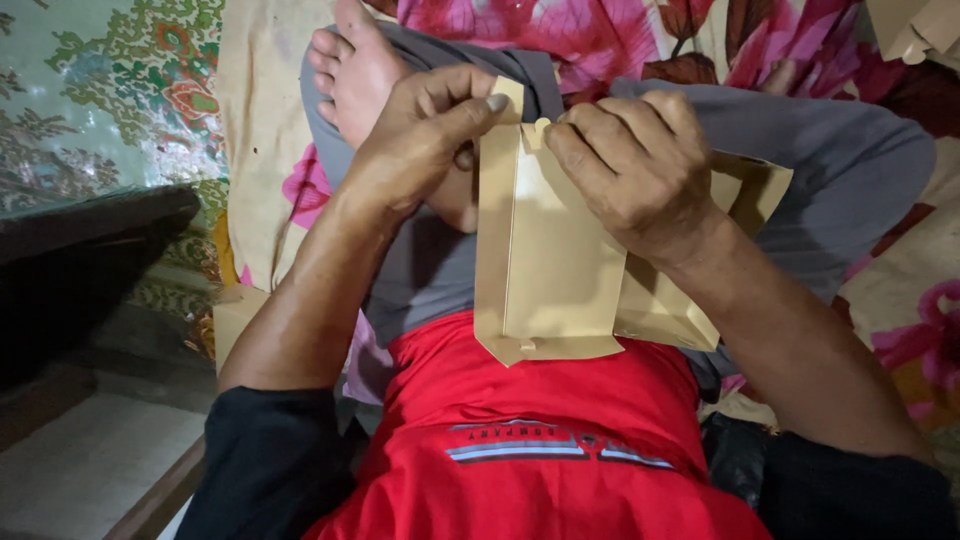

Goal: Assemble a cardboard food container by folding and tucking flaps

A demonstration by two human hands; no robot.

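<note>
Tan paper bag (545, 265), flat and half-formed, is held over the person's lap, above the red shirt (520, 440) and grey trousers (830, 150). Left hand (425, 130) has a pinching grip on the top-left flap, thumb pressed to the fold; right hand (630, 165) is clenched on the notched top edge, fingers curled over it. Risk: thin kraft paper could tear at the notch if both hands pull apart; an uneven press likely gives a crooked crease; a loose grip could let the bag slide off the lap. Paper is matte, stiff, sharply creased, with a pointed bottom corner fold. More tan paper pieces (740, 190) lie under the right wrist. Floral cloth (600, 30) beneath, soft and patterned.
</note>
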